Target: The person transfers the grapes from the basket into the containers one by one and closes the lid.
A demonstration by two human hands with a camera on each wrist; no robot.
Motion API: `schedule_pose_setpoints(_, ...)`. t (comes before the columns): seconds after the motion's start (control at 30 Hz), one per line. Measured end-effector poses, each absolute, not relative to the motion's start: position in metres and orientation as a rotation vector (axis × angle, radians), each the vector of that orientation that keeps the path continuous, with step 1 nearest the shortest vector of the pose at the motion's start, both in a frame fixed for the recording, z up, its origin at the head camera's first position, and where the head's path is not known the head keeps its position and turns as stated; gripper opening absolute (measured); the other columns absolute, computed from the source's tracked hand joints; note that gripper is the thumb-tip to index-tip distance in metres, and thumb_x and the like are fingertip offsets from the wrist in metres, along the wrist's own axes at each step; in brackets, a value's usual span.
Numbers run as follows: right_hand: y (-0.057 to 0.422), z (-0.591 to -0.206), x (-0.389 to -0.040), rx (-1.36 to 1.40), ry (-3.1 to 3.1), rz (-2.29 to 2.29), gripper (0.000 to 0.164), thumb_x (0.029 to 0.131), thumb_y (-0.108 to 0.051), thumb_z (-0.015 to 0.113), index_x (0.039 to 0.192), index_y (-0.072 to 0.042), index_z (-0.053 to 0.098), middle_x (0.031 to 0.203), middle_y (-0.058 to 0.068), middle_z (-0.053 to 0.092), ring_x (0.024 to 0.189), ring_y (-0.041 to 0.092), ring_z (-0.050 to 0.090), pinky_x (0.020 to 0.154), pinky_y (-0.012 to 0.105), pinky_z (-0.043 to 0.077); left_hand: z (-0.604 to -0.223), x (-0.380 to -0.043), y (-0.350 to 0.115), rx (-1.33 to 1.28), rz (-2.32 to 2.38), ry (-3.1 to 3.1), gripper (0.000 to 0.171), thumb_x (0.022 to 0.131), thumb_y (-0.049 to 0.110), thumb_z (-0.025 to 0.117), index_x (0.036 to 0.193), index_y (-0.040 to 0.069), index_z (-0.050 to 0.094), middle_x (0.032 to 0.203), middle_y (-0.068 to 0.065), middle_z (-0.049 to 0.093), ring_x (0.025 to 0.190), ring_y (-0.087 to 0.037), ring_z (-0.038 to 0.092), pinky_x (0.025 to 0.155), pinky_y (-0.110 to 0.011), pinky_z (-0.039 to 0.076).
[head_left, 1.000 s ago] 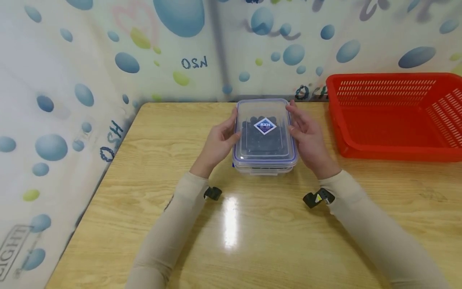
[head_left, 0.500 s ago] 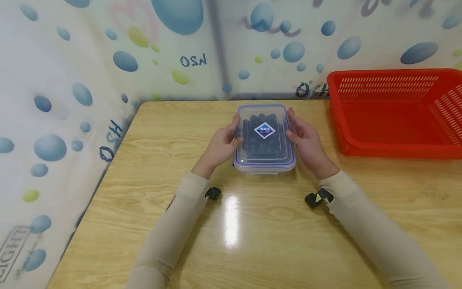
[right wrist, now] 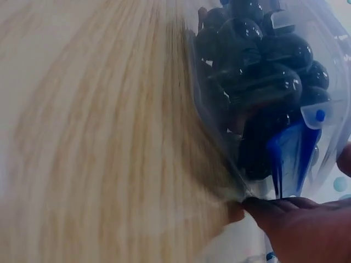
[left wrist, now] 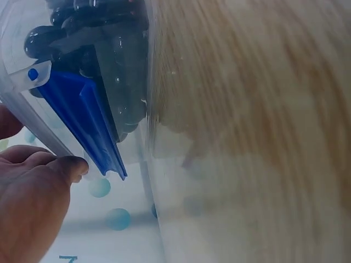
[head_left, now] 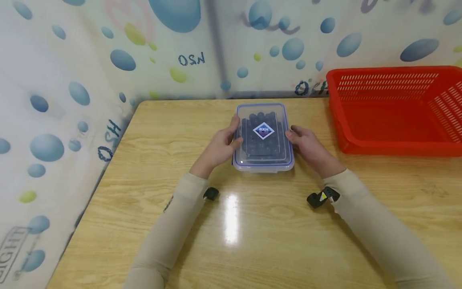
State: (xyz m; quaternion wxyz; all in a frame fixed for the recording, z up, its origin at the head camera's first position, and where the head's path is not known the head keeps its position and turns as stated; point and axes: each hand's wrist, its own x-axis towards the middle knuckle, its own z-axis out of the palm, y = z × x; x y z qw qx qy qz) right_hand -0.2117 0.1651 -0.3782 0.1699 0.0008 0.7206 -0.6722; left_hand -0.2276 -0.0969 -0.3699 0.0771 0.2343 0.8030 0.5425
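A clear rectangular food container (head_left: 267, 150) with a purple-blue rim and a diamond label on its lid sits near the table's back edge. Dark, glossy, grape-like fruit (right wrist: 263, 66) fills it. My left hand (head_left: 218, 148) grips its left side, thumb on the lid edge and fingers along the wall. On the right, my right hand (head_left: 310, 148) has its thumb at the lid rim and its fingers bent low against the side. Blue-lined side latches (left wrist: 82, 118) hang from the lid at both sides; whether they are fastened I cannot tell. The hidden fingertips lie behind the walls.
A red perforated plastic basket (head_left: 400, 148) stands at the right back of the wooden table (head_left: 173, 120). Behind the table and along its left runs a bubble-patterned covering (head_left: 162, 24). Glare (head_left: 231, 220) shows on the tabletop in front of the container.
The lid, which sat higher and shifted toward the back, has come down level onto the container. My right fingers have drawn back from the far edge and bent lower at the side.
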Motion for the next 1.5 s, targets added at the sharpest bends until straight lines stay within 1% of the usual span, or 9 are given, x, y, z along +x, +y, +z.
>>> schedule_pose_setpoints(0.17,0.165,-0.379,-0.211,0.057,2.024,-1.966,0.068,0.106,-0.022,0.041,0.15,0.015,0.004,0.147,0.031,0.036,0.131,0.032,0.041,0.114,0.042,0.027,-0.368,-0.227,-0.096,0.684,1.598,2.419,0.062,0.096,-0.008,0.051,0.149,-0.009,0.019,0.16,-0.017,0.009,0.146,-0.018,0.011,0.114,-0.021,0.013)
schedule_pose_setpoints(0.3,0.165,-0.379,-0.209,0.123,2.106,-1.933,0.069,0.104,-0.025,0.047,0.148,0.017,0.015,0.14,0.031,0.044,0.117,0.028,0.052,0.11,0.042,0.034,-0.369,-0.226,-0.097,0.676,1.591,2.419,0.062,0.096,-0.008,0.05,0.15,-0.009,0.018,0.16,-0.016,0.009,0.146,-0.017,0.01,0.114,-0.02,0.012)
schedule_pose_setpoints(0.47,0.164,-0.376,-0.206,0.141,2.167,-1.906,0.067,0.103,-0.028,0.051,0.149,0.013,0.024,0.14,0.027,0.047,0.12,0.03,0.051,0.108,0.042,0.037,-0.369,-0.225,-0.096,0.654,1.582,2.42,0.062,0.099,-0.005,0.047,0.151,-0.007,0.013,0.16,-0.016,0.005,0.146,-0.016,0.006,0.114,-0.021,0.01)
schedule_pose_setpoints(0.63,0.162,-0.372,-0.202,0.155,2.281,-1.89,0.069,0.102,-0.027,0.055,0.15,0.011,0.024,0.148,0.026,0.039,0.132,0.033,0.044,0.107,0.043,0.037,-0.37,-0.224,-0.096,0.62,1.604,2.396,0.064,0.101,-0.003,0.045,0.152,-0.006,0.007,0.16,-0.018,0.0,0.146,-0.017,0.003,0.114,-0.022,0.009)
schedule_pose_setpoints(0.73,0.159,-0.371,-0.199,0.196,2.349,-1.885,0.07,0.101,-0.026,0.059,0.151,0.008,0.025,0.151,0.024,0.034,0.136,0.033,0.04,0.107,0.042,0.037,-0.37,-0.224,-0.095,0.609,1.598,2.404,0.064,0.101,-0.002,0.045,0.152,-0.006,0.007,0.16,-0.02,0.0,0.146,-0.018,0.003,0.114,-0.021,0.008)
schedule_pose_setpoints(0.83,0.158,-0.371,-0.198,0.22,2.391,-1.906,0.068,0.099,-0.023,0.061,0.151,0.005,0.027,0.152,0.022,0.035,0.136,0.031,0.04,0.105,0.04,0.038,-0.371,-0.224,-0.094,0.601,1.583,2.417,0.064,0.101,-0.002,0.045,0.152,-0.006,0.007,0.16,-0.021,0.0,0.146,-0.019,0.003,0.114,-0.021,0.008)
schedule_pose_setpoints(1.07,0.154,-0.373,-0.196,0.181,2.407,-1.949,0.059,0.1,-0.017,0.059,0.15,0.002,0.033,0.15,0.017,0.041,0.133,0.026,0.044,0.101,0.035,0.042,-0.373,-0.224,-0.095,0.573,1.596,2.392,0.065,0.1,-0.002,0.048,0.152,-0.004,0.01,0.16,-0.016,0.003,0.146,-0.018,0.006,0.114,-0.021,0.011)
schedule_pose_setpoints(1.37,0.153,-0.372,-0.198,0.143,2.461,-1.798,0.056,0.102,-0.022,0.057,0.152,-0.009,0.034,0.154,0.008,0.036,0.139,0.021,0.036,0.106,0.035,0.037,-0.374,-0.224,-0.101,0.565,1.572,2.393,0.063,0.101,0.001,0.049,0.153,-0.001,0.012,0.161,-0.011,0.005,0.146,-0.015,0.007,0.114,-0.022,0.013)
schedule_pose_setpoints(1.5,0.153,-0.368,-0.198,0.136,2.557,-1.71,0.054,0.102,-0.023,0.057,0.15,-0.01,0.037,0.152,0.007,0.039,0.138,0.021,0.037,0.106,0.037,0.037,-0.373,-0.227,-0.099,0.591,1.55,2.41,0.063,0.101,0.002,0.05,0.153,-0.001,0.014,0.161,-0.01,0.005,0.146,-0.013,0.007,0.113,-0.02,0.013)
